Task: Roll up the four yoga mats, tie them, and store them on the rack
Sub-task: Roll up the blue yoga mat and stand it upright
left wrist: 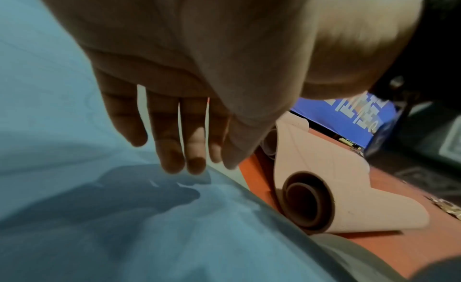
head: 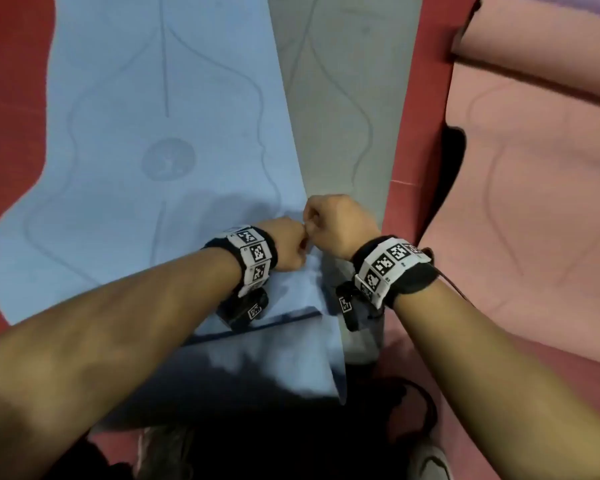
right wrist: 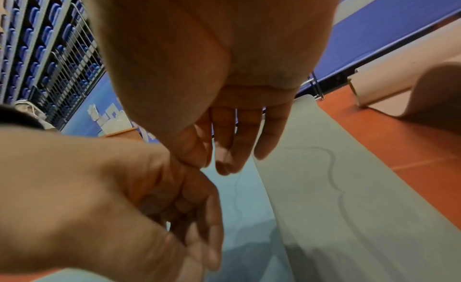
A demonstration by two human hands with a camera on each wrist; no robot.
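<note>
Hands meet over the right edge of the blue mat point(head: 153, 140), knuckles touching: the left hand point(head: 288, 244) and the right hand point(head: 336, 223) both look curled from the head view, while each wrist view shows its own hand's fingers hanging fairly straight. Whether either pinches anything I cannot tell; the contact point is hidden between them. Blue mat lies unrolled on the red floor point(head: 11, 64), its near end folded and lost in shadow. Right of it lies the grey mat point(head: 340, 81), partly overlapped by the blue. Farther right, the pink mat point(head: 534, 188) is cut off by the frame; the left wrist view shows its end loosely curled.
</note>
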